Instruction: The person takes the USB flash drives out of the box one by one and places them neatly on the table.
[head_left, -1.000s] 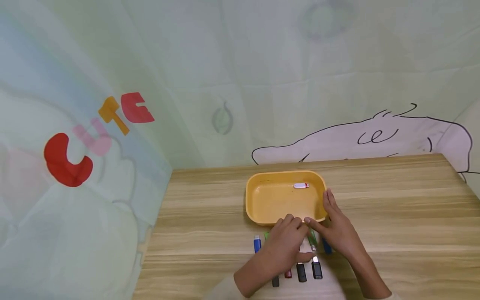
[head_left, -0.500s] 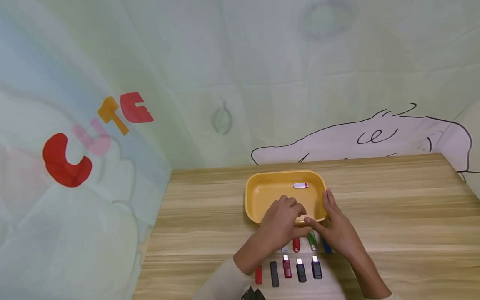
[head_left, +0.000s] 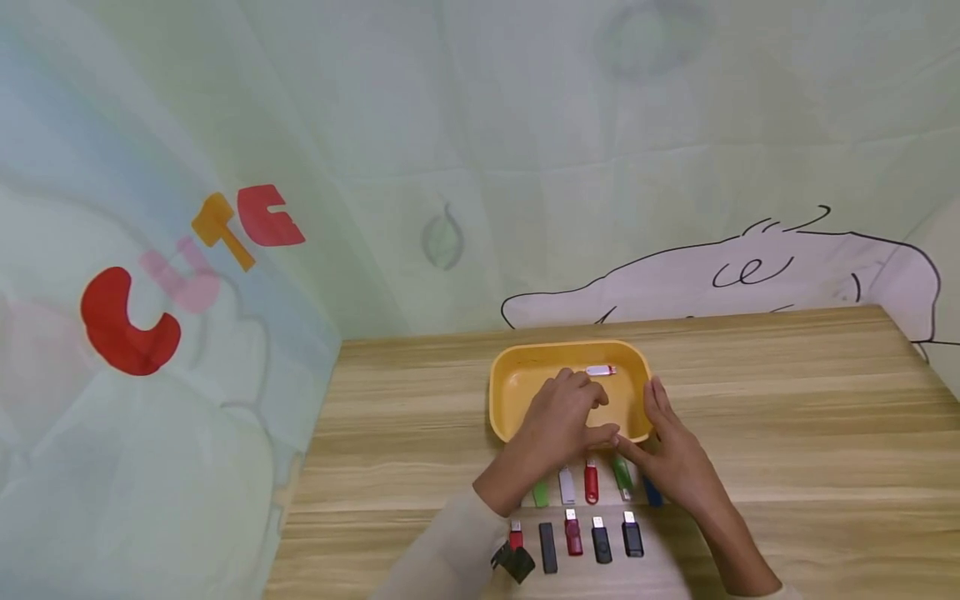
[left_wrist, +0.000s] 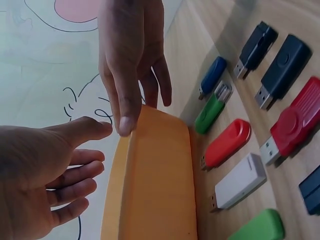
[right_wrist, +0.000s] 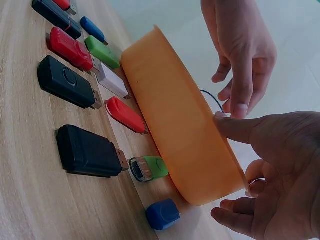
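In the head view my left hand (head_left: 562, 417) hovers over the yellow plastic bin (head_left: 517, 392), fingers loosely bent, nothing visible between them. Its thumb comes close to my right thumb at the near rim. My right hand (head_left: 678, 458) spans the bin's near right corner, straight fingers along the right wall and thumb on the front rim. Inside the bin lies a white USB stick (head_left: 600, 371) with a red end. Before the bin, the back row includes a red USB stick (head_left: 592, 483), a white USB stick (head_left: 567, 485) and a green USB stick (head_left: 622, 477).
A front row holds a black USB stick (head_left: 632, 535), a dark red USB stick (head_left: 573, 533) and others. A blue USB stick (right_wrist: 163, 214) lies by the bin's right corner. My left forearm hides part of the rows. A printed curtain (head_left: 420, 208) stands behind the wooden table (head_left: 787, 400).
My left hand has moved from the near rim, above the USB sticks, forward and left over the bin, uncovering more of the rows. My right hand stays at the bin's corner.
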